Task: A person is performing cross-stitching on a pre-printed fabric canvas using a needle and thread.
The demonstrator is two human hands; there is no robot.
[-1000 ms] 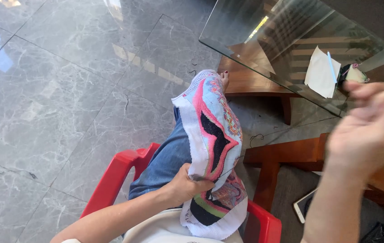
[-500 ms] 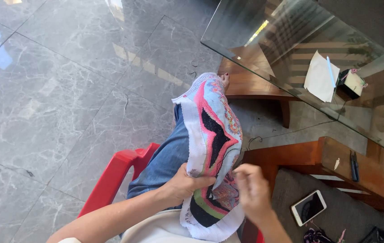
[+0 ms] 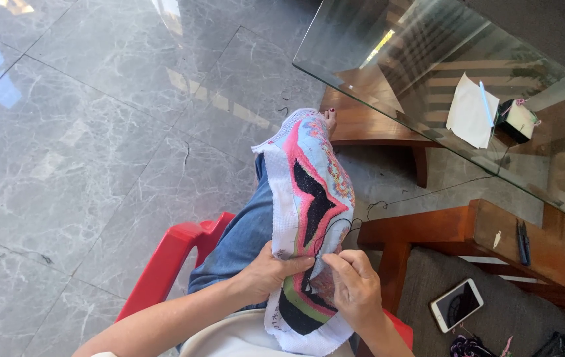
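Mid-stitch at lower centre of the frame: left hand (image 3: 270,270) grips the embroidery cloth (image 3: 312,218) on her lap; right hand (image 3: 355,285), fingers pinched shut, works dark thread (image 3: 347,227). Pulling it taut seems next.

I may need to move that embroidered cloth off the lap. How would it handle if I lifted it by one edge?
The embroidered cloth would probably flop: it drapes and curves over the knee instead of lying flat. It looks light, since the left hand steadies it with just a thumb and fingers. A dark thread trails near the right hand, so it might snag or pull.
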